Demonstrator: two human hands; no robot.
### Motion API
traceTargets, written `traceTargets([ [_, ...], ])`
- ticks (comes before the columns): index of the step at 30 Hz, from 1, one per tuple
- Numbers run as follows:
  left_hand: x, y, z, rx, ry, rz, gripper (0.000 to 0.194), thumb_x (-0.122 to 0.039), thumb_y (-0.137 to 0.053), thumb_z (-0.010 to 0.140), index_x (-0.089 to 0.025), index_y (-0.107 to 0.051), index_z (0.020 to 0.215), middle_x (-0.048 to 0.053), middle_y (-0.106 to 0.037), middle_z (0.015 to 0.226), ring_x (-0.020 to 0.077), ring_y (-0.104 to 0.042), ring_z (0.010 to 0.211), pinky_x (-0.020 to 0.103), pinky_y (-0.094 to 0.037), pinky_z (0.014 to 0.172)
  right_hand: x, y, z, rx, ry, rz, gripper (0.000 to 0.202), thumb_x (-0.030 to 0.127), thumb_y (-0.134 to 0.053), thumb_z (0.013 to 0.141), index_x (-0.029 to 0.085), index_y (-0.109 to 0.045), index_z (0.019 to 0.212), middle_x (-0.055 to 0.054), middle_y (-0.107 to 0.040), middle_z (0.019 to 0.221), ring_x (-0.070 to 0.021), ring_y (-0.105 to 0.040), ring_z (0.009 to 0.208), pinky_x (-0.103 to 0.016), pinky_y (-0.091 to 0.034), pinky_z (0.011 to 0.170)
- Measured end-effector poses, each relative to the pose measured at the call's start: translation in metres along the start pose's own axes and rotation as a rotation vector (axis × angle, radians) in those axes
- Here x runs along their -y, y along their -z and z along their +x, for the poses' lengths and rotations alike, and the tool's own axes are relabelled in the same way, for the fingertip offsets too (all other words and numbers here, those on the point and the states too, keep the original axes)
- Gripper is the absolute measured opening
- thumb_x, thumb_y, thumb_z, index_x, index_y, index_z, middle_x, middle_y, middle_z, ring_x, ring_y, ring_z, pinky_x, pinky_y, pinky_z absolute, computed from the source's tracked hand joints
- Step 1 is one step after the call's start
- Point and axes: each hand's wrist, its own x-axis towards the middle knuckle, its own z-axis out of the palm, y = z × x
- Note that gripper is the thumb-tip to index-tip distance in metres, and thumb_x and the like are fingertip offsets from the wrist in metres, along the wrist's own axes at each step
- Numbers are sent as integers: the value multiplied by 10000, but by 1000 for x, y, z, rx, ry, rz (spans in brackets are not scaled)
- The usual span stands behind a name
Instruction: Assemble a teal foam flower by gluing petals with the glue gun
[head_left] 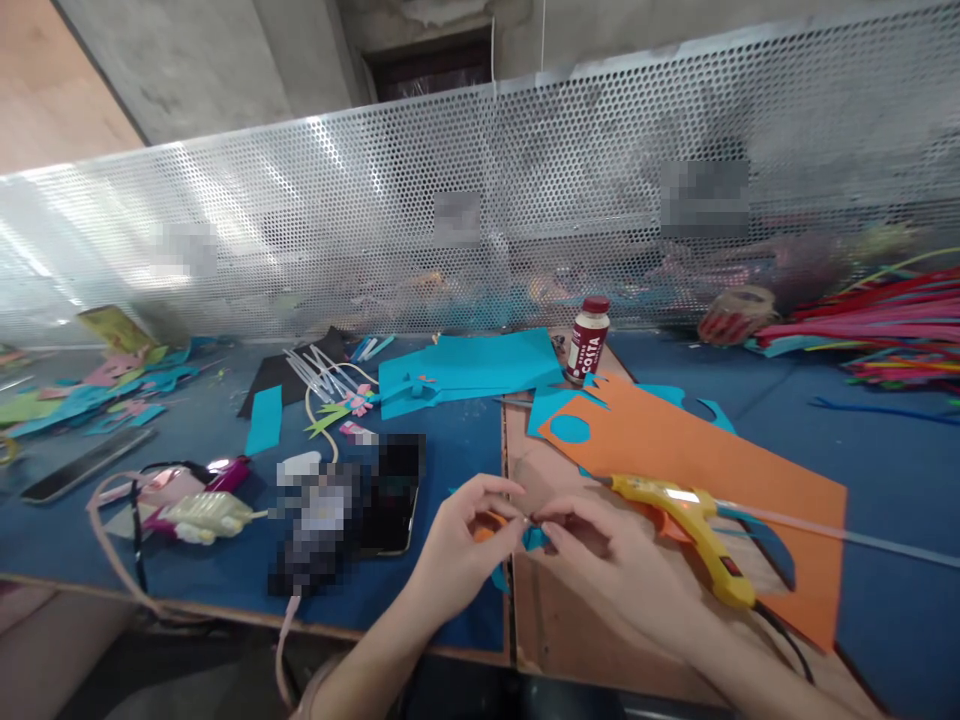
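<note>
Near the front edge of the blue and wooden table, both hands meet at a small blue paper piece [534, 539]. My left hand [471, 535] has its thumb and fingertips pinched at the left side of the piece. From the right, my right hand [600, 545] pinches the same piece between thumb and index finger. An orange bit [489, 524] shows by my left palm. Just right of my right hand lies a yellow glue gun [694, 520], resting on a cut orange sheet [750, 465].
A red-capped bottle [588, 340] stands behind the hands, by blue sheets [487, 362]. Phones [388, 515], cables and a pink case lie left. Pipe cleaners [862, 330] are at back right. A perforated metal screen [450, 210] borders the back.
</note>
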Motion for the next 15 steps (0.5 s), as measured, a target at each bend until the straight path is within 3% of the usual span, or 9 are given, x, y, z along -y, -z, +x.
traceTargets([
  [7, 2, -1, 0, -76, -39, 79, 199, -178, -645, 821, -183, -564, 1003, -32, -629, 693, 110, -568, 645, 235, -438, 663, -2, -3, 1, -2, -36, 31, 108, 286, -578, 872, 222, -665, 886, -2, -692, 859, -151, -635, 818, -268, -512, 741],
  [11, 0, -1, 0, -38, -19, 123, 248, -204, -639, 827, -189, -568, 1064, -38, -612, 682, 124, -566, 663, 246, -446, 676, -3, -4, 2, 12, -120, 125, 128, 297, -583, 867, 207, -659, 817, 0, -674, 800, -152, -629, 767, -270, -504, 706],
  [15, -5, -3, -3, 19, 11, 81, 293, -257, -598, 870, -181, -555, 1150, 18, -663, 821, 143, -601, 742, 265, -467, 711, -3, -4, 4, -18, -110, 128, 165, 316, -556, 860, 198, -638, 779, -6, -637, 760, -159, -600, 717, -281, -494, 648],
])
